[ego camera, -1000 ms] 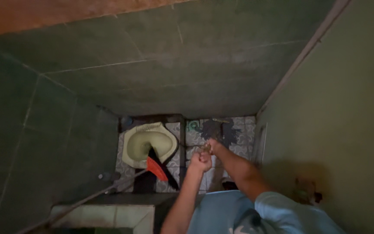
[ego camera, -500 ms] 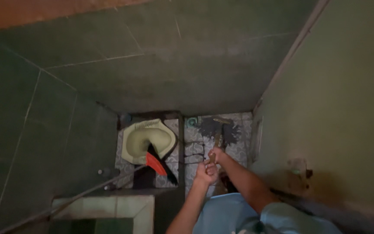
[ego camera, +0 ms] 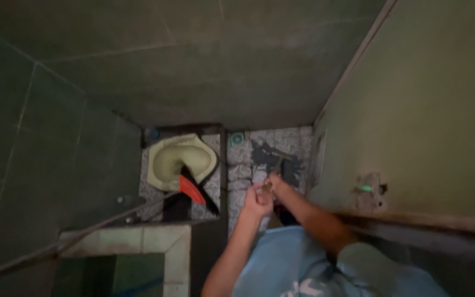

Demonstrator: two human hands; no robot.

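Note:
My left hand (ego camera: 256,201) and my right hand (ego camera: 275,181) are closed one behind the other around a thin wooden handle (ego camera: 268,185). The handle runs down to a dark, ragged mop or brush head (ego camera: 275,155) lying on the patterned floor tiles (ego camera: 241,171). My right hand is the farther one, nearer the dark head. Both forearms reach forward from my light blue shirt (ego camera: 298,264).
A pale green squat toilet pan (ego camera: 178,158) lies left of the hands. A red broom (ego camera: 192,190) rests across its near edge, its long handle (ego camera: 72,237) running to the lower left. A tiled water basin (ego camera: 133,242) stands below. Green walls close in on all sides.
The view has shifted a little. Both hands stay closed on the handle and have moved slightly over the floor tiles. The red broom has not moved.

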